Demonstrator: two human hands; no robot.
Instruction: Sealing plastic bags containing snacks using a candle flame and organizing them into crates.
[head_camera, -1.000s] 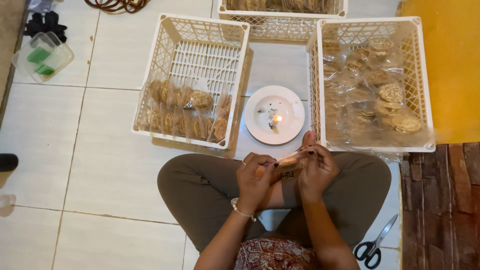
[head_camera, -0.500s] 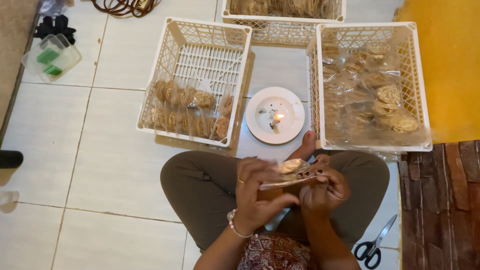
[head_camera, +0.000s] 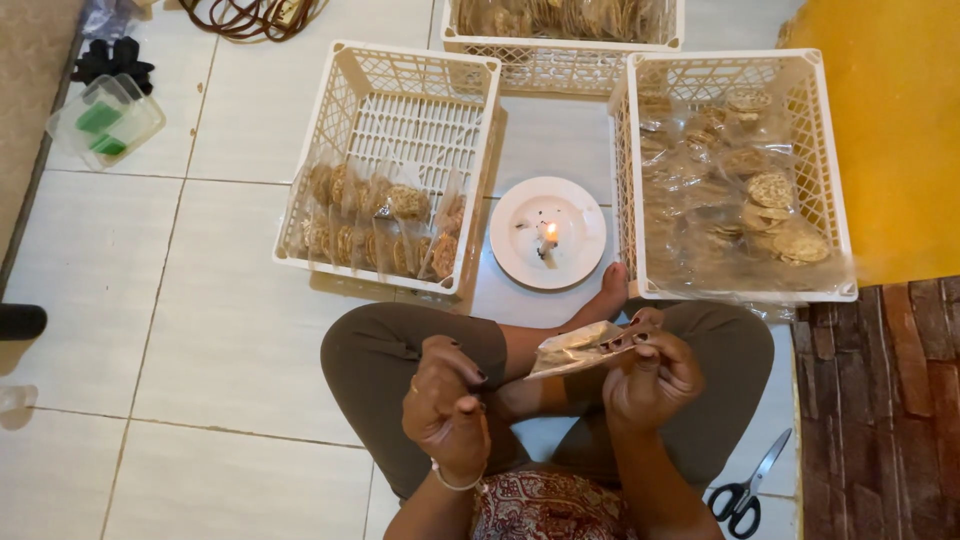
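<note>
The person sits cross-legged on the pale tiled floor (head_camera: 200, 330), and the right hand (head_camera: 652, 378) pinches a small clear plastic packet (head_camera: 580, 348) of flat brown crackers by its right end, fingers curled closed on it with the dark-painted nails uppermost, so that the packet sticks out leftward and slightly downward over the lap. The left hand (head_camera: 447, 405) is apart from the packet, loosely curled with the fingertips drawn in toward the palm and holding nothing that I can make out; a beaded bracelet (head_camera: 452, 482) circles its wrist. Just beyond the knees stands a white plate (head_camera: 520, 255) with a short lit candle (head_camera: 548, 240) on it and a few dark specks about the flame. To the left of the plate a white lattice crate (head_camera: 400, 90) holds a row of filled cracker packets (head_camera: 380, 225) standing on edge along its near wall, the far part showing bare slats. To the right of the plate a second white crate (head_camera: 835, 180) is lined with loose clear plastic, and round crackers (head_camera: 775, 215) lie scattered inside it. A third crate (head_camera: 560, 55) sits behind the two, cut off by the top edge. Black-handled scissors (head_camera: 752, 485) lie on the floor by the person's right thigh, and a clear container with green pieces (head_camera: 105, 122) rests well apart at the far left.
</note>
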